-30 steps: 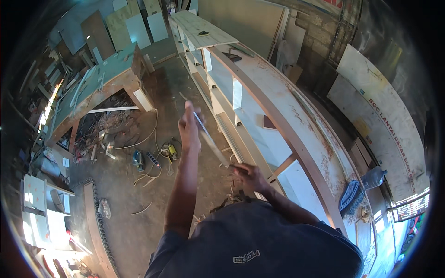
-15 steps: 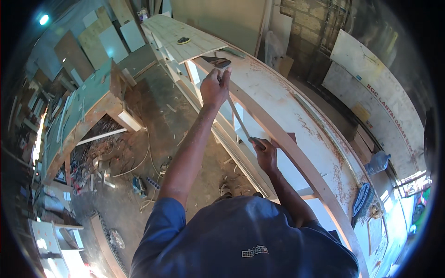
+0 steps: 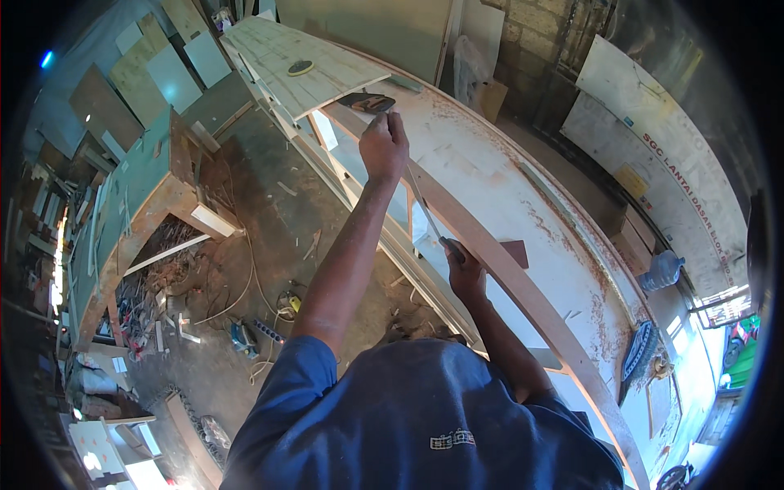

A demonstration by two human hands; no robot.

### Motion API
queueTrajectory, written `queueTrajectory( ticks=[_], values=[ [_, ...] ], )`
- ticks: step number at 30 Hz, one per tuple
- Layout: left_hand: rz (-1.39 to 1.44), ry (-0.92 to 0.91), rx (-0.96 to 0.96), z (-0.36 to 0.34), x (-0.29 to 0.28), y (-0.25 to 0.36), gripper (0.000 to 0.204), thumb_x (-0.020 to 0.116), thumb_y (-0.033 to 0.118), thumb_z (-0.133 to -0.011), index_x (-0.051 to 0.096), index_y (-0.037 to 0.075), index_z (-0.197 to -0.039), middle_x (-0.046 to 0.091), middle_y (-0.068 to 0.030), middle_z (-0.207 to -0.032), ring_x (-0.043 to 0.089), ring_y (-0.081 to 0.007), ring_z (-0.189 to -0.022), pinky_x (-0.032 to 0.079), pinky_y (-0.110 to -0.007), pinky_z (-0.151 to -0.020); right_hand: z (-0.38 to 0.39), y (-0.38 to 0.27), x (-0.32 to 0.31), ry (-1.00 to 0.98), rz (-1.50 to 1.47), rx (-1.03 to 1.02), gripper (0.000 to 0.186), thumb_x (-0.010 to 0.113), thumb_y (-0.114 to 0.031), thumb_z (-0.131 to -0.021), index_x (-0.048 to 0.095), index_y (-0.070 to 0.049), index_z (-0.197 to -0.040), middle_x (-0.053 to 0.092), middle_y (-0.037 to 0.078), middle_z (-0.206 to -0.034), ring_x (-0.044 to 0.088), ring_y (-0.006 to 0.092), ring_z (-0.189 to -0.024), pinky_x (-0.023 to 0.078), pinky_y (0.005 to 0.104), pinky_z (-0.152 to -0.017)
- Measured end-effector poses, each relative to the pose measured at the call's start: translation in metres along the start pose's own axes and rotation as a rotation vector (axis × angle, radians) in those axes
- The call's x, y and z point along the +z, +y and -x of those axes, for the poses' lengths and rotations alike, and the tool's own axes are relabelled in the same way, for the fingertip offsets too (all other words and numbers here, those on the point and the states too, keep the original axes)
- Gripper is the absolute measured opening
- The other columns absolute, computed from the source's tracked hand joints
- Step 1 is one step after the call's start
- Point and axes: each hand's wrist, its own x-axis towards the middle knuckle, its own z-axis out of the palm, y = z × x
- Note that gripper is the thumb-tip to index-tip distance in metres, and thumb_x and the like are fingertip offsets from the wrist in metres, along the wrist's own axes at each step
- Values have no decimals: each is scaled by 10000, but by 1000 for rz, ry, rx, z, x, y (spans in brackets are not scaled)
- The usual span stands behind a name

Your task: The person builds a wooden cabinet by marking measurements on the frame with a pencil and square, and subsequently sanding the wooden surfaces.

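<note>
A long, thin metal file-like tool lies along the edge of the wooden rail on a long white cabinet frame. My left hand is closed round its far end. My right hand grips the dark handle nearer my body. Just beyond my left hand a dark tool lies by the edge of a pale wooden board, which carries a round pad.
A green-topped wooden bench stands left, with debris beneath. Power tools and cords lie on the floor. A brush rests on the cabinet's right, beside a blue water bottle. Panels lean against the right wall.
Both hands have risen from over the floor toward the cabinet rail, carrying the metal tool rightward and forward onto it. In the last half second they have shifted only slightly.
</note>
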Motion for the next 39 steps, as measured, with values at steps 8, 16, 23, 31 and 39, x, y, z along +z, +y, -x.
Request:
queueTrajectory(
  ticks=[8,16,23,31,39],
  values=[
    [-158,-28,-39,-1,5,9,347,487,203,-1040,631,-3,-801,663,-216,-729,658,-414,-661,512,-501,-598,-10,29,8,18,21,-194,275,699,-82,-886,681,-13,-1152,682,231,-1067,635,439,-1041,485,531,-883],
    [-215,-45,-76,-5,13,15,390,468,232,-1046,647,-7,-795,658,-234,-693,658,-434,-656,513,-522,-600,-16,39,15,121,69,-288,233,698,-65,-886,671,-6,-1110,690,199,-966,678,369,-928,508,473,-813],
    [-247,58,-18,-15,18,9,424,454,277,-1047,642,2,-786,660,-235,-700,658,-453,-680,515,-533,-606,-27,34,28,84,-27,-225,225,692,-60,-886,666,-12,-1104,686,197,-963,671,405,-932,504,489,-798],
    [-275,26,-15,-3,6,-6,401,471,265,-1040,630,2,-783,650,-245,-712,649,-458,-683,507,-539,-602,-21,35,23,197,-104,-393,257,701,-104,-893,666,-23,-1135,688,209,-1001,661,398,-895,506,471,-779],
    [-270,-15,51,-35,4,4,385,479,247,-1040,616,1,-777,647,-241,-728,648,-454,-710,509,-529,-639,-40,31,52,201,45,-398,183,656,-83,-926,696,-14,-1090,706,183,-952,679,353,-873,512,436,-781]
  ],
)
